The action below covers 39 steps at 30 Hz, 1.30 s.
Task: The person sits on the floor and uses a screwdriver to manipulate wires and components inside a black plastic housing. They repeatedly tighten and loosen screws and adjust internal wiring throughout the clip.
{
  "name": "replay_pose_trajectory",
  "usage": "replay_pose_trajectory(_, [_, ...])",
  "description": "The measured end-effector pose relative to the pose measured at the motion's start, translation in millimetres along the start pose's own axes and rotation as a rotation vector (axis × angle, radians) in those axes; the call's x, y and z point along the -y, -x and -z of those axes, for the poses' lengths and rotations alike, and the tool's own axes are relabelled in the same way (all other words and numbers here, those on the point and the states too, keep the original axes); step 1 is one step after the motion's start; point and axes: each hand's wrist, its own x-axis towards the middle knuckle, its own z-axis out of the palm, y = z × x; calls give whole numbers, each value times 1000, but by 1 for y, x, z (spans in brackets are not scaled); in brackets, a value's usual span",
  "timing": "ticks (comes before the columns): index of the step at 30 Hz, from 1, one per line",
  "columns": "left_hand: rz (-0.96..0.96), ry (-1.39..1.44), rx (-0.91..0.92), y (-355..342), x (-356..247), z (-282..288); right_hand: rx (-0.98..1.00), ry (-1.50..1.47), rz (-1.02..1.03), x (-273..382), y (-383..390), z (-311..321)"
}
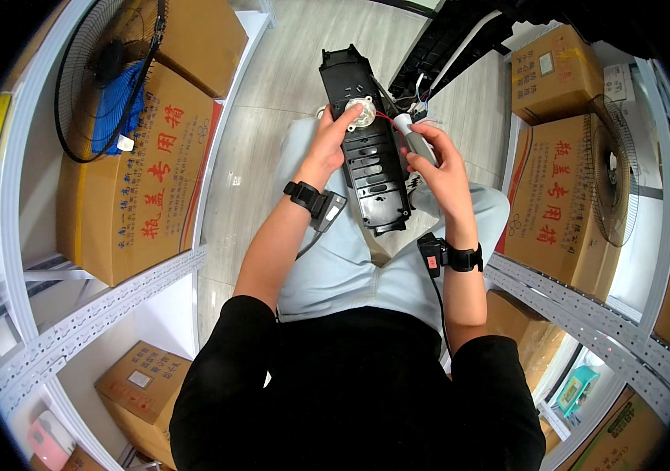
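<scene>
Above my lap is a long black plastic panel [374,169] with a row of slots, tilted slightly. My left hand [329,140] is closed around its left edge. The thumb of that hand presses on a round, pale, disc-shaped part [363,115] with screw ears, which lies against the panel. Thin red wires [384,116] run from this part to the right. In my right hand [441,161] is a screwdriver [420,145] with a grey and white handle, gripped beside the panel's right edge. The screwdriver's tip cannot be made out clearly.
A black frame [449,59] with loose wires stands ahead on the right. Metal shelves [99,322] hold cardboard boxes [146,169] on both sides. Wire fan guards [611,169] lean against boxes at left and right. Cabled black devices are strapped to both wrists.
</scene>
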Motion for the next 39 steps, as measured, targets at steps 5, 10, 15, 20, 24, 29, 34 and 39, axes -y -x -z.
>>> replay_pose_trajectory(5, [2,-12,-3,1,1,-1,-30,29,96,4,3,-1])
replay_pose_trajectory(10, [6,4,-1,3,-2,-4,-12,-72,151,1,3,0])
replay_pose_trajectory(15, [-6,0,21,0,3,0,-37,-48,187,12,6,-7])
replay_pose_trajectory(20, [-5,25,56,-4,4,6,-145,133,281,13,-2,-15])
replay_pose_trajectory(24, [-22,-8,26,0,3,1,-181,198,238,12,-7,-18])
replay_pose_trajectory(29, [-27,-16,20,0,3,3,-177,211,184,11,-10,-21])
replay_pose_trajectory(34, [-12,-22,40,2,1,0,-194,198,173,10,-12,-23])
replay_pose_trajectory(39, [-14,-46,33,4,-2,-1,-202,142,192,12,-11,-25])
